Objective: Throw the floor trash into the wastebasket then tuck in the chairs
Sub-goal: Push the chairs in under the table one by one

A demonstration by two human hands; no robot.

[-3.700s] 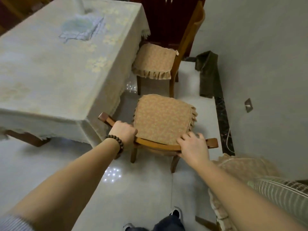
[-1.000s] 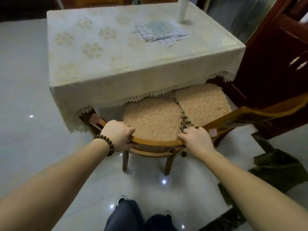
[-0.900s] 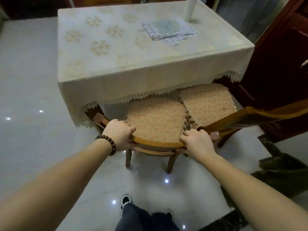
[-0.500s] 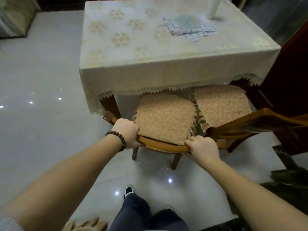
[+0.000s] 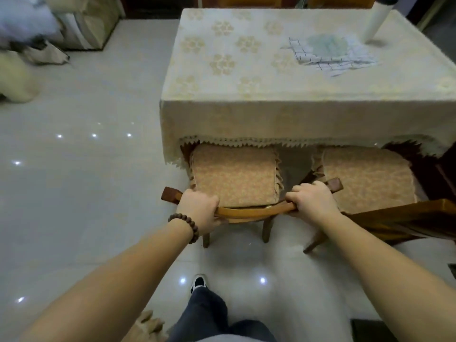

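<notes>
A wooden chair (image 5: 234,178) with a tan cushion stands at the near edge of the table (image 5: 283,102), its seat front under the lace hem of the cream cloth. My left hand (image 5: 199,211) grips the left part of its curved top rail. My right hand (image 5: 313,203) grips the right part of the same rail. A second cushioned chair (image 5: 365,178) stands just to the right, also partly under the table, its backrest (image 5: 404,215) angled toward me. No wastebasket or floor trash shows.
On the table lie a checked cloth (image 5: 328,53) and a white cylinder (image 5: 375,21). Bags and soft bundles (image 5: 37,33) sit on the floor at far left. Glossy tile floor (image 5: 74,193) spreads left. My legs and shoe (image 5: 199,285) are below.
The chair has slid further under the table and now stands square to its edge, apart from the second chair. The view has swung left. Both hands keep their grip on the rail.
</notes>
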